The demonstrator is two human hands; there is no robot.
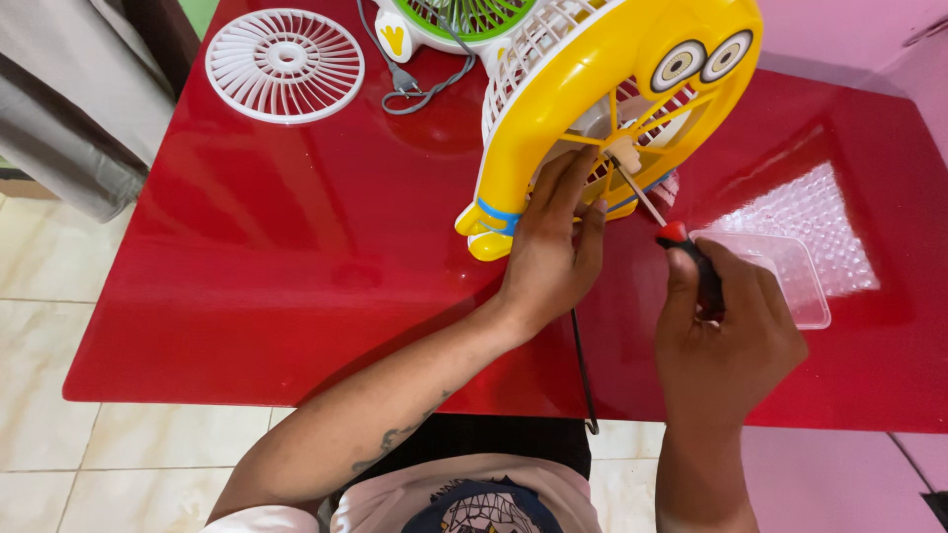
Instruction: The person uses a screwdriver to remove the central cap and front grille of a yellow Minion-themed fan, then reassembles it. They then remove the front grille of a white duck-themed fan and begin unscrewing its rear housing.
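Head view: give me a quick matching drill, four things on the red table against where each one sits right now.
Things:
1. yellow fan
2. white grille
3. screwdriver
4. clear tray

Places:
A. loose at the table's far left
B. gripped in the right hand
C. steadied by the left hand
D. beside the right hand, on the table

Pairs: 1-C, 2-A, 3-B, 4-D
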